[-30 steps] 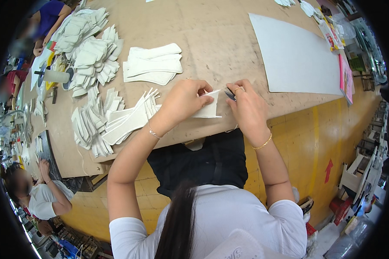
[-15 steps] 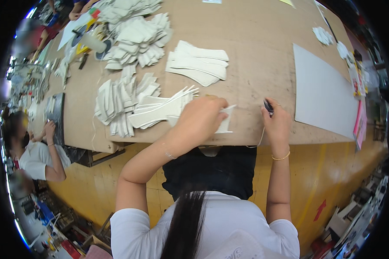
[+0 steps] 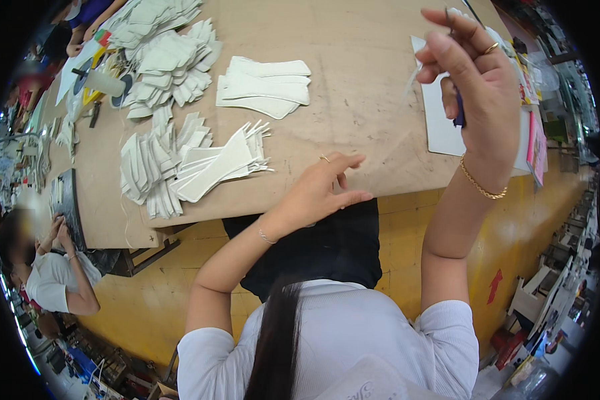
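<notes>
My left hand (image 3: 321, 188) is over the table's near edge, thumb and fingers apart with nothing in them. My right hand (image 3: 480, 87) is raised well above the table at the right, fingers curled around a small tool with a dark blue handle (image 3: 459, 112). Most of that tool is hidden in the palm, so its kind is unclear. Beside its fingertips is a pale, blurred wisp (image 3: 412, 83), perhaps thread. Left of my left hand lies a fanned stack of off-white fabric pieces (image 3: 223, 163), flared at the ends, with narrow strips at the right.
More fabric pieces (image 3: 263, 87) lie farther back, with large heaps (image 3: 173, 63) at the left. A white sheet (image 3: 440, 127) lies on the brown table (image 3: 353, 87) under my right hand. A thread cone (image 3: 105, 83) is at the far left. A co-worker (image 3: 60, 267) sits left.
My right hand has risen up and to the right with the tool. My left hand has let go of a white fabric piece and opened; a piece now lies across the fanned stack.
</notes>
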A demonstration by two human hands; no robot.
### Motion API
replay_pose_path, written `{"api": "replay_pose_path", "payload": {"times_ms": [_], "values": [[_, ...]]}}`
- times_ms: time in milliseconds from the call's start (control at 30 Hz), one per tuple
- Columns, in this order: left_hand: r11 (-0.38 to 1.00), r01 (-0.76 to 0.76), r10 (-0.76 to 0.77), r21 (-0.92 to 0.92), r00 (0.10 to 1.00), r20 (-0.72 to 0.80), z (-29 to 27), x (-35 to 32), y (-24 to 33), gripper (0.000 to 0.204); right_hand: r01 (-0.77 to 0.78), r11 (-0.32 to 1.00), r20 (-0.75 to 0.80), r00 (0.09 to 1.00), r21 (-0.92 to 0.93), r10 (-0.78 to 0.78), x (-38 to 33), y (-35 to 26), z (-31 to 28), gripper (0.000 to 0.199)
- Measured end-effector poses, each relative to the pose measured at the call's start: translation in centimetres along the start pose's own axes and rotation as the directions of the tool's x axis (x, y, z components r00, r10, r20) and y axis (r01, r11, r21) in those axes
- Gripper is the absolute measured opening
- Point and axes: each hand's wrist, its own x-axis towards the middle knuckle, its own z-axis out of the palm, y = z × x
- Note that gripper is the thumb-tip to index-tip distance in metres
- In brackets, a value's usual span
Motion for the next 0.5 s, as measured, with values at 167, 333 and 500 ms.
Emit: {"api": "replay_pose_path", "payload": {"times_ms": [167,333,500], "values": [[0.917,0.258,-0.213,-0.303,0.962,0.173,2.5,-0.1,-2.2,0.023,-0.060,0.998,0.020,0.998,0.019,0.060,0.4,-4.0,1.8,0.048],[0.736,0.288,-0.252,-0.612,0.957,0.147,3.2,-0.5,-2.4,0.014,0.101,0.909,-0.071,0.987,-0.405,-0.141,3.9,4.7,4.0,0.039],[0.683,0.298,-0.343,-0.667,0.937,0.067,2.7,-2.0,-4.0,0.014,-0.484,0.779,0.115,0.816,-0.399,0.566,-4.6,12.5,3.0,0.039]]}}
